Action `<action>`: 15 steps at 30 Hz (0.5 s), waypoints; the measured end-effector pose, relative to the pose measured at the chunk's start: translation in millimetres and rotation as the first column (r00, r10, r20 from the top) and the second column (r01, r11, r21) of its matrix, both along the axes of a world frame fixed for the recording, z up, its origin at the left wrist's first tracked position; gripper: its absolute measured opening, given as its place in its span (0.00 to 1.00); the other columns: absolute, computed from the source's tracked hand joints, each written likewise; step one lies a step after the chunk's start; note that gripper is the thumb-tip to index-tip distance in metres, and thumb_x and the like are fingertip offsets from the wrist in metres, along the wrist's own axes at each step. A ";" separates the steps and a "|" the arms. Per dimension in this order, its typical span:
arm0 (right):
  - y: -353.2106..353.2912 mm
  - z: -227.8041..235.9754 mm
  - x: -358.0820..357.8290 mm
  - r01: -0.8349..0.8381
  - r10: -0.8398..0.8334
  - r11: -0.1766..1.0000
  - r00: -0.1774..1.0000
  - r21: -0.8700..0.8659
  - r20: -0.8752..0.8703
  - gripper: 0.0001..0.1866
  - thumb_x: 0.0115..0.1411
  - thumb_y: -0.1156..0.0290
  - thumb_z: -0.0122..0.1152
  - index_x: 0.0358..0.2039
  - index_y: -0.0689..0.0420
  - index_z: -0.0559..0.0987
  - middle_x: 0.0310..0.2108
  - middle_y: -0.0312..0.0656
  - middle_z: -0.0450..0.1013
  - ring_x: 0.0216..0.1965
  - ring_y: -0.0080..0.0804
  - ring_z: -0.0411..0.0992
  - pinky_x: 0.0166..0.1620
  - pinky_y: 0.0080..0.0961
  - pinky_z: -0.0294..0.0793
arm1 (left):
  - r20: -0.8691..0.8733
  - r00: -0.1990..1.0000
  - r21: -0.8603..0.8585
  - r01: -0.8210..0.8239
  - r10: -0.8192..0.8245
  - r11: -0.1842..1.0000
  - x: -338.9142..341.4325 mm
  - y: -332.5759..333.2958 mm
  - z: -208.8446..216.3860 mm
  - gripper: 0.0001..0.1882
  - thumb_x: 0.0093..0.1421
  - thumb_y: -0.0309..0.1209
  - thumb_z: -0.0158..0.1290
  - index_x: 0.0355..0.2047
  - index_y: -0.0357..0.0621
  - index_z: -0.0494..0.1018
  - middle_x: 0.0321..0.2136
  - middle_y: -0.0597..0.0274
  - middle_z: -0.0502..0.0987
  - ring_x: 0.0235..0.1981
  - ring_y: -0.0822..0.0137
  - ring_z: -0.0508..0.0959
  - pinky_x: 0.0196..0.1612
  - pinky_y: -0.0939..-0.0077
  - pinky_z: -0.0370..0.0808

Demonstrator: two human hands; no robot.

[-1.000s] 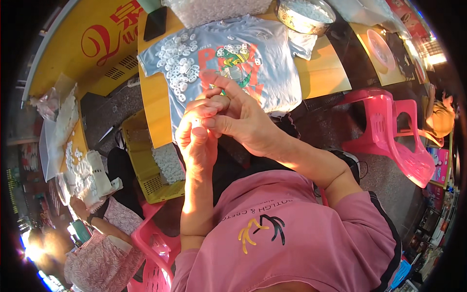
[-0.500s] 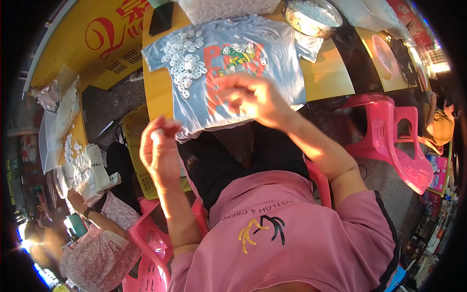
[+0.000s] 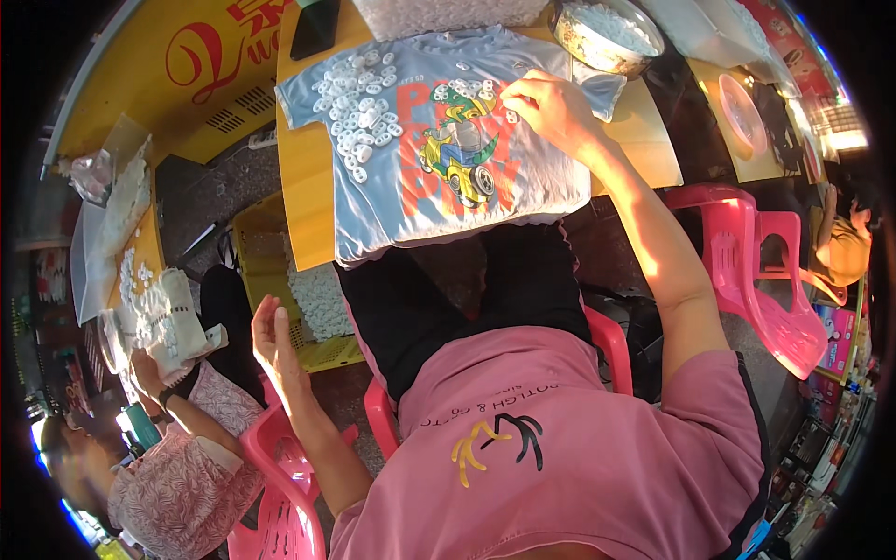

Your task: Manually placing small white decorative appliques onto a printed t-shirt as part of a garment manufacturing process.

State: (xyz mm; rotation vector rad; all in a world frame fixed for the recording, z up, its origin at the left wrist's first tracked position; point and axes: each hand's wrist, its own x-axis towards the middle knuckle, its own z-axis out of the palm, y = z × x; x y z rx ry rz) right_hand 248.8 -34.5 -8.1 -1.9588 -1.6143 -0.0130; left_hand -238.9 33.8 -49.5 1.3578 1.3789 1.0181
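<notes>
Many small white pieces (image 3: 362,119) are lying on a blue shirt (image 3: 367,210), and a few more are making a short row (image 3: 464,89) from left to right. The right hand (image 3: 555,112) is reaching closest — its bent fingertips (image 3: 521,91) are pointing at the row from just right of it. Whether they are pinching anything, I can't tell. The left hand (image 3: 282,355) is hanging well apart — loose, not gripping — near a yellow crate (image 3: 265,266).
</notes>
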 end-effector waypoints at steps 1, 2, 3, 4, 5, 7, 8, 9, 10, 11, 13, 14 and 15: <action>2.6 -1.0 1.1 -0.044 0.045 0.999 0.997 -0.006 0.057 0.08 0.58 0.66 0.58 0.32 0.55 0.81 0.31 0.40 0.76 0.34 0.39 0.76 0.37 0.31 0.74 | 0.012 0.999 -0.025 0.040 -0.039 0.999 4.8 -2.7 2.4 0.19 0.62 0.32 0.54 0.52 0.36 0.70 0.46 0.57 0.75 0.48 0.70 0.73 0.53 0.76 0.67; 3.9 -1.8 1.6 -0.088 0.089 0.996 0.990 -0.014 0.114 0.07 0.57 0.65 0.58 0.31 0.53 0.81 0.29 0.40 0.74 0.34 0.41 0.75 0.37 0.35 0.74 | 0.026 0.997 -0.049 0.079 -0.078 0.996 10.5 -5.6 5.3 0.19 0.63 0.33 0.53 0.52 0.36 0.70 0.46 0.57 0.75 0.48 0.70 0.74 0.52 0.75 0.68; 4.5 -2.5 2.0 -0.090 0.091 0.996 0.989 -0.015 0.114 0.07 0.57 0.65 0.58 0.31 0.53 0.81 0.29 0.40 0.74 0.34 0.41 0.75 0.37 0.35 0.74 | 0.026 0.997 -0.050 0.078 -0.077 0.996 17.6 -8.3 8.9 0.19 0.63 0.33 0.53 0.52 0.36 0.70 0.46 0.57 0.75 0.48 0.70 0.74 0.52 0.75 0.68; 5.6 -1.0 0.9 -0.078 0.088 0.994 0.984 -0.071 0.152 0.07 0.57 0.65 0.58 0.31 0.53 0.81 0.29 0.40 0.74 0.34 0.41 0.75 0.37 0.35 0.74 | 0.035 0.993 -0.047 0.110 -0.109 0.993 26.2 -11.2 13.3 0.18 0.64 0.32 0.52 0.51 0.36 0.71 0.44 0.58 0.76 0.46 0.70 0.75 0.50 0.76 0.69; 7.4 0.3 -0.5 -0.065 0.088 0.990 0.978 -0.126 0.190 0.07 0.57 0.66 0.58 0.31 0.53 0.81 0.29 0.40 0.74 0.35 0.41 0.75 0.37 0.36 0.75 | 0.044 0.989 -0.045 0.141 -0.140 0.989 35.4 -14.2 17.8 0.16 0.64 0.32 0.52 0.49 0.36 0.72 0.43 0.58 0.77 0.44 0.71 0.76 0.48 0.77 0.71; 9.5 6.3 -3.4 -0.074 0.103 0.989 0.967 -0.130 0.233 0.07 0.57 0.65 0.59 0.29 0.53 0.80 0.28 0.39 0.74 0.34 0.40 0.75 0.36 0.35 0.74 | 0.046 0.987 -0.009 0.155 -0.154 0.988 55.9 -19.3 27.5 0.14 0.65 0.30 0.50 0.47 0.35 0.73 0.40 0.58 0.78 0.40 0.72 0.76 0.45 0.79 0.72; 10.3 9.5 -4.7 -0.078 0.113 0.988 0.954 -0.135 0.279 0.07 0.57 0.65 0.59 0.28 0.54 0.80 0.27 0.38 0.73 0.33 0.38 0.75 0.35 0.34 0.74 | 0.047 0.975 -0.001 0.215 -0.215 0.977 64.8 -21.0 32.2 0.12 0.64 0.27 0.50 0.46 0.35 0.73 0.39 0.60 0.77 0.39 0.73 0.76 0.45 0.80 0.72; 11.4 12.4 -5.6 -0.080 0.116 0.988 0.953 -0.136 0.280 0.07 0.57 0.65 0.59 0.28 0.54 0.80 0.27 0.38 0.73 0.33 0.38 0.75 0.35 0.34 0.74 | 0.048 0.960 0.007 0.276 -0.276 0.961 74.8 -23.2 37.7 0.10 0.64 0.25 0.50 0.45 0.35 0.74 0.37 0.61 0.77 0.38 0.74 0.75 0.45 0.81 0.72; 12.6 14.5 -6.5 -0.100 0.143 0.984 0.940 -0.149 0.311 0.07 0.57 0.66 0.59 0.27 0.55 0.79 0.27 0.39 0.73 0.32 0.39 0.75 0.35 0.35 0.74 | 0.081 0.953 -0.009 0.294 -0.292 0.956 87.6 -26.7 46.2 0.10 0.63 0.23 0.50 0.44 0.34 0.74 0.36 0.62 0.77 0.37 0.75 0.76 0.44 0.82 0.72; 13.8 15.7 -7.3 -0.121 0.172 0.979 0.923 -0.164 0.344 0.07 0.57 0.66 0.59 0.27 0.55 0.78 0.27 0.40 0.73 0.32 0.40 0.75 0.35 0.36 0.74 | 0.096 0.939 0.015 0.331 -0.331 0.943 95.5 -26.8 45.7 0.10 0.63 0.22 0.50 0.44 0.34 0.74 0.34 0.62 0.77 0.36 0.75 0.76 0.43 0.83 0.72; 16.4 10.0 -5.6 -0.119 0.175 0.980 0.903 -0.162 0.392 0.07 0.57 0.66 0.59 0.28 0.56 0.77 0.27 0.41 0.73 0.32 0.41 0.74 0.35 0.36 0.74 | 0.081 0.913 0.061 0.395 -0.399 0.917 116.9 -29.3 50.1 0.09 0.62 0.21 0.51 0.43 0.35 0.75 0.33 0.62 0.77 0.34 0.75 0.76 0.41 0.84 0.72; 17.9 6.6 -5.4 -0.119 0.179 0.980 0.879 -0.160 0.441 0.07 0.56 0.67 0.59 0.29 0.56 0.77 0.27 0.42 0.73 0.32 0.42 0.74 0.34 0.37 0.73 | 0.077 0.898 0.086 0.428 -0.434 0.900 125.9 -30.7 49.2 0.09 0.62 0.21 0.51 0.42 0.35 0.75 0.32 0.62 0.77 0.34 0.75 0.76 0.40 0.84 0.72; 18.3 3.8 -5.3 -0.120 0.179 0.980 0.879 -0.159 0.441 0.07 0.56 0.67 0.59 0.29 0.56 0.77 0.27 0.42 0.73 0.32 0.42 0.74 0.34 0.37 0.73 | 0.072 0.880 0.111 0.461 -0.470 0.881 134.1 -32.0 48.5 0.09 0.61 0.21 0.51 0.42 0.35 0.76 0.31 0.62 0.77 0.33 0.75 0.76 0.40 0.84 0.72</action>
